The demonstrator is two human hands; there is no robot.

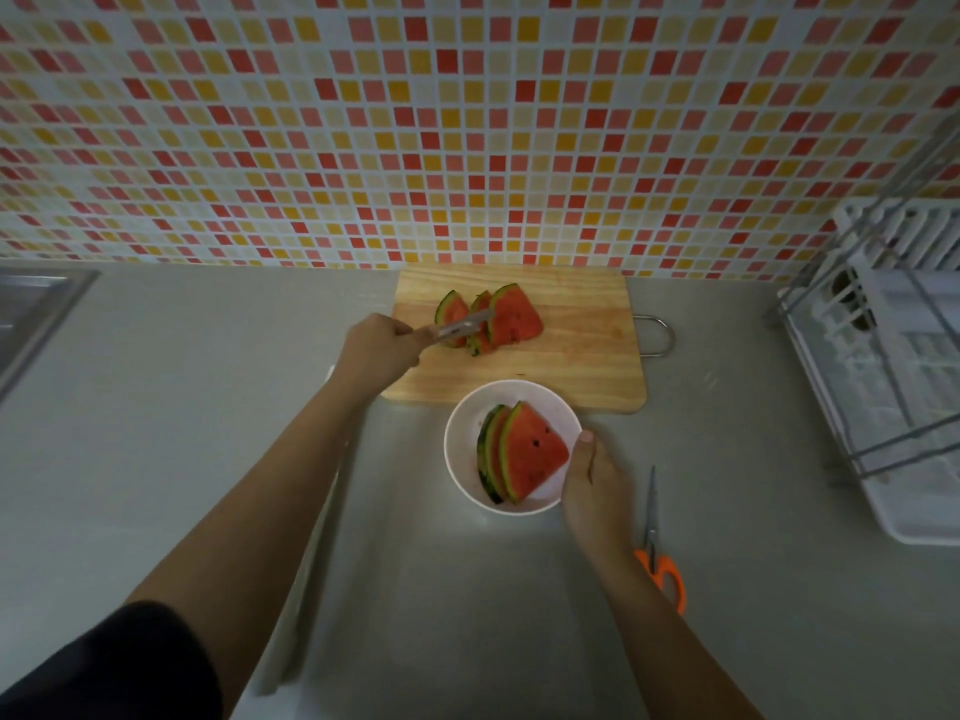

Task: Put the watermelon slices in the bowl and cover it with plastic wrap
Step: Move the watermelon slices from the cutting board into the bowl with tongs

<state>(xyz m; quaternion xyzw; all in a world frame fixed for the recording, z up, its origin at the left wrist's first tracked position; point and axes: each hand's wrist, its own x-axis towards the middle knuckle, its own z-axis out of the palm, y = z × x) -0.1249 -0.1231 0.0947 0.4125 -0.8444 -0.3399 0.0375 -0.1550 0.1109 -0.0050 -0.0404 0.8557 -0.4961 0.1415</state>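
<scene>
Three watermelon slices (514,317) stand in a row on a wooden cutting board (571,366) near the tiled wall. My left hand (376,350) grips metal tongs (462,327), whose tips are at the left slices. A white bowl (457,433) sits just in front of the board and holds overlapping watermelon slices (530,452). My right hand (595,485) grips the bowl's right rim, thumb on the edge. A pale sheet that looks like plastic wrap (441,589) lies flat on the counter under the bowl. Its long roll or box (304,574) runs along the left edge, partly hidden by my arm.
Orange-handled scissors (657,553) lie on the grey counter right of my right forearm. A white dish rack (883,356) stands at the right edge. A metal sink (26,314) is at the far left. The board's metal handle (660,335) sticks out to the right.
</scene>
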